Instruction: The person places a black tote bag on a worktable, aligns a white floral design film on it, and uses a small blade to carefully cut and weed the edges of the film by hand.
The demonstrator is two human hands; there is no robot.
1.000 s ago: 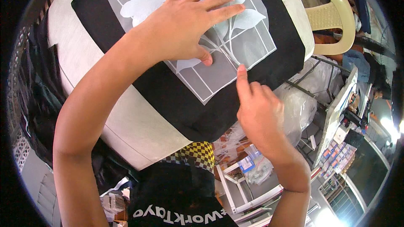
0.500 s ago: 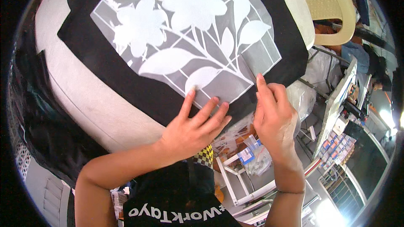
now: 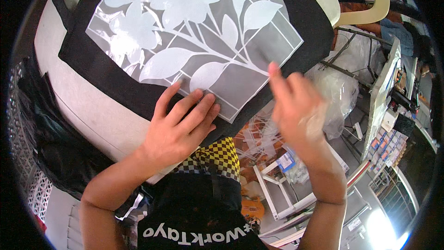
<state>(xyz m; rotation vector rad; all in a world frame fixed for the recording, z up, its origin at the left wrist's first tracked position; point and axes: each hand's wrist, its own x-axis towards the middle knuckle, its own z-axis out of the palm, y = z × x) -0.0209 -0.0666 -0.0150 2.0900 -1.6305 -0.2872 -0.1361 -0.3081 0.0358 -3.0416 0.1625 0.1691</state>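
Observation:
A black tote bag [image 3: 92, 65] lies flat with a grey sheet [image 3: 245, 83] on its front, patterned with white flowers, leaves and crossing lines. The sheet looks glossy at its left. My left hand [image 3: 178, 125] rests with spread fingers on the near edge of the sheet and bag, holding nothing. Over the sheet's right near edge, my right hand [image 3: 298, 104] is blurred, its index finger pointing forward and the others curled in. A faint dark smear shows just beyond that fingertip; whatever the hand grips cannot be made out.
Under the bag is a pale padded surface [image 3: 88, 106] with a rounded edge. Black cloth [image 3: 69, 143] hangs at its left. A cream plastic chair [image 3: 377, 0] stands at the far right, above clear plastic bags [image 3: 340, 106] and a white frame [image 3: 277, 199].
The bag and sheet appear shifted slightly left in view. My left hand is lower and farther left, still on the sheet's edge. My right hand has moved a little and is now blurred.

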